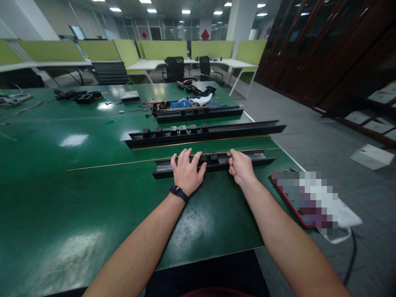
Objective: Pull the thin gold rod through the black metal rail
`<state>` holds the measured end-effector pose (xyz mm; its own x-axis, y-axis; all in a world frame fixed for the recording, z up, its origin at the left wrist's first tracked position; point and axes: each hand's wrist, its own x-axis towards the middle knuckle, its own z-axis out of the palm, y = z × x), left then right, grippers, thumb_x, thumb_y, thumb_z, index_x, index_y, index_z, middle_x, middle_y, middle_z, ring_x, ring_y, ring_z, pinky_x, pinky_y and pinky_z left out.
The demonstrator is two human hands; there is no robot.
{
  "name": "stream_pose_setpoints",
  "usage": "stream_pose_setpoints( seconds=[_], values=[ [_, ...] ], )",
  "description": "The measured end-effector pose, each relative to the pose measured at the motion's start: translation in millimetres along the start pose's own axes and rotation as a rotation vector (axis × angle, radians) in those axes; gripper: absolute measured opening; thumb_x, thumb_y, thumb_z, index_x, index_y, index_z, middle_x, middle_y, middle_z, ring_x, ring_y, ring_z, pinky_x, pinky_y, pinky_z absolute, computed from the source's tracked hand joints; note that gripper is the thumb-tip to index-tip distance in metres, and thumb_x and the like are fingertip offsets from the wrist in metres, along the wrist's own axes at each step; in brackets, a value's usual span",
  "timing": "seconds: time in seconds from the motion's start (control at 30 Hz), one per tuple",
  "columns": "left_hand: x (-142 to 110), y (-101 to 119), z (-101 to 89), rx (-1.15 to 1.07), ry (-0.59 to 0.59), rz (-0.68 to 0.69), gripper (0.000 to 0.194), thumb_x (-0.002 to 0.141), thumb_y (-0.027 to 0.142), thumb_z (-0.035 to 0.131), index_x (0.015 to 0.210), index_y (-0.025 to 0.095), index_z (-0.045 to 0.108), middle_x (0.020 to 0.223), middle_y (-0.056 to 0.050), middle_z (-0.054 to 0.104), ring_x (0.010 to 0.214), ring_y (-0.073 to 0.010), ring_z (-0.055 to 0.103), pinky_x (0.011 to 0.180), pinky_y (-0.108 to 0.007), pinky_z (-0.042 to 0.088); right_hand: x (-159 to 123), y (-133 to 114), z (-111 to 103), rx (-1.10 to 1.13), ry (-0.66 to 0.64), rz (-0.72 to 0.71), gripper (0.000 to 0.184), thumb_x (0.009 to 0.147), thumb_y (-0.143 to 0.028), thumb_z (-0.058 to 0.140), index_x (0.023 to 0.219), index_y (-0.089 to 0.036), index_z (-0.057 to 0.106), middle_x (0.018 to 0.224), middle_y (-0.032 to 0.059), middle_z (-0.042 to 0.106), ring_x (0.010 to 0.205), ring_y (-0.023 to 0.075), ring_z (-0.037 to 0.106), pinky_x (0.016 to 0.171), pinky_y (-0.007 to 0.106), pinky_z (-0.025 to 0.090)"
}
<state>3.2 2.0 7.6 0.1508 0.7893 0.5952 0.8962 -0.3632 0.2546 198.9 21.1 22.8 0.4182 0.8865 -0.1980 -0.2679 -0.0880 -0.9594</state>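
The near rail (221, 167), a black open channel, lies on the green table (148, 231) just right of the frame's centre. Its long axis runs left to right, with the right end set slightly higher in the frame. A thin gold rod (123, 163) runs along the rail's rear side, nearly parallel to it. It extends well past the rail's left end, and its right end appears to reach beyond the table's right edge.

The left hand (187, 171) is spread, palm down, over the left part of the rail, with its fingertips at the rear wall. The right hand (240, 166) is curled closed at the right part, its fingertips at the rod — whether the rod is gripped cannot be told. Dark blocks (214, 158) sit in the channel between the hands; the right hand is nearer the rail's right end.

Clearances: behind the rail, a narrow strip of table separates it from a second rod (185, 144) and the middle rail (241, 131). On the right, the table edge is near. Open table lies at left and in the foreground — the widest room is at lower left.
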Motion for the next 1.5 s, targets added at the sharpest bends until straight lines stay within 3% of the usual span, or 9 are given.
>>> stream_pose_setpoints(
  seconds=[0.2,0.5,0.87,1.13,1.37,1.5],
  values=[
    [-0.1,-0.2,0.5,0.005,0.0,0.005,0.04,0.099,0.047,0.055,0.134,0.031,0.064,0.149,-0.012,0.057,0.144,-0.0323,0.046,0.125,-0.059,0.017,-0.7,-0.1,-0.8,-0.031,-0.049,-0.003,0.026,0.093,-0.04,0.069,0.086,-0.015,0.064,0.047,-0.0063,0.049,0.025,0.004,0.029,0.026,0.017,0.016],
    [0.0,0.2,0.1,0.005,0.005,0.0,0.041,0.098,0.046,0.057,0.135,0.032,0.064,0.149,-0.012,0.058,0.144,-0.0324,0.046,0.125,-0.059,0.018,1.4,2.0,-0.4,0.016,0.006,-0.019,0.023,0.095,-0.036,0.065,0.085,-0.017,0.061,0.047,-0.0076,0.048,0.025,0.0039,0.028,0.026,0.016,0.018],
    [0.1,0.3,0.2,-0.002,0.002,-0.004,0.04,0.098,0.047,0.056,0.134,0.031,0.065,0.148,-0.012,0.058,0.144,-0.0326,0.046,0.125,-0.059,0.018,0.1,0.7,-1.9,-0.027,-0.037,-0.006,0.029,0.094,-0.044,0.069,0.087,-0.016,0.064,0.047,-0.0064,0.049,0.025,0.0043,0.029,0.026,0.017,0.017],
    [0.2,-0.2,0.3,0.015,0.001,0.005,0.04,0.099,0.047,0.055,0.134,0.031,0.064,0.148,-0.012,0.057,0.144,-0.0322,0.046,0.125,-0.059,0.018,-1.7,-2.4,1.1,0.023,0.008,-0.001,0.02,0.097,-0.03,0.062,0.084,-0.016,0.062,0.047,-0.007,0.048,0.024,0.0041,0.028,0.026,0.017,0.017],
    [-0.2,-0.1,1.4,0.028,0.001,0.007,0.041,0.1,0.048,0.054,0.134,0.03,0.064,0.149,-0.013,0.057,0.144,-0.0321,0.046,0.124,-0.059,0.018,0.5,1.1,-0.8,0.002,-0.015,-0.003,0.026,0.098,-0.038,0.063,0.086,-0.016,0.063,0.046,-0.0068,0.048,0.024,0.0044,0.029,0.026,0.017,0.017],
    [-0.3,-0.4,1.9,0.028,0.008,0.009,0.041,0.1,0.049,0.054,0.134,0.031,0.064,0.148,-0.013,0.057,0.144,-0.0321,0.046,0.124,-0.059,0.019,0.2,0.9,-1.1,-0.017,-0.045,-0.002,0.023,0.097,-0.034,0.064,0.085,-0.015,0.064,0.045,-0.0068,0.048,0.025,0.0043,0.029,0.026,0.017,0.016]
  ],
)
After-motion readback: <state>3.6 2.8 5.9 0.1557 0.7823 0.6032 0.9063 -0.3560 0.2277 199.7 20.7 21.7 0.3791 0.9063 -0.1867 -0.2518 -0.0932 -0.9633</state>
